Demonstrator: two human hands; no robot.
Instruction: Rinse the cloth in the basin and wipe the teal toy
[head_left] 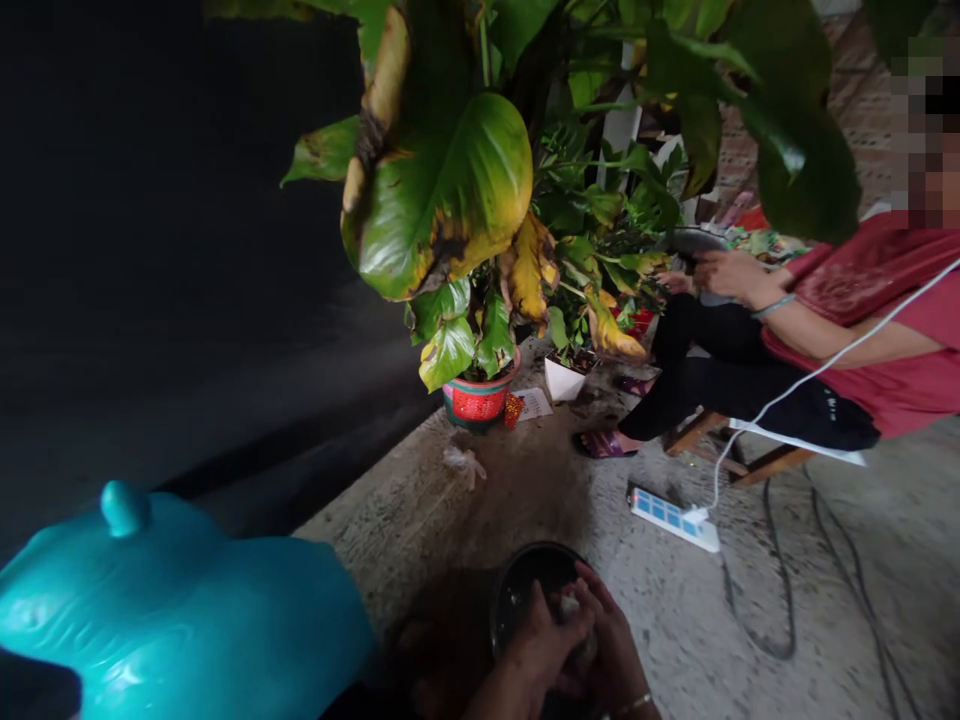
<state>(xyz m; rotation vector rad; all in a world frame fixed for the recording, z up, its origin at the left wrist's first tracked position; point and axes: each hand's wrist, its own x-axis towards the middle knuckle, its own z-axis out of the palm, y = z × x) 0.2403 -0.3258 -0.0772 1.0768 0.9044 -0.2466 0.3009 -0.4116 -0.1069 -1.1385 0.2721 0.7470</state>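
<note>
Low in the head view, my left hand (541, 640) and my right hand (611, 640) are pressed together over a dark round bowl (517, 585) on the concrete floor. Both hands close around a small pale lump (570, 606) held between them; what it is I cannot tell. A thin bangle shows on my right wrist. The bowl's inside is mostly hidden by my hands.
A teal plastic container (180, 620) fills the lower left. A red plant pot (480, 398) and a white pot (564, 378) stand ahead under large leaves. A seated person in red (862, 300) is at right. A power strip (673, 516) and cables lie on the floor.
</note>
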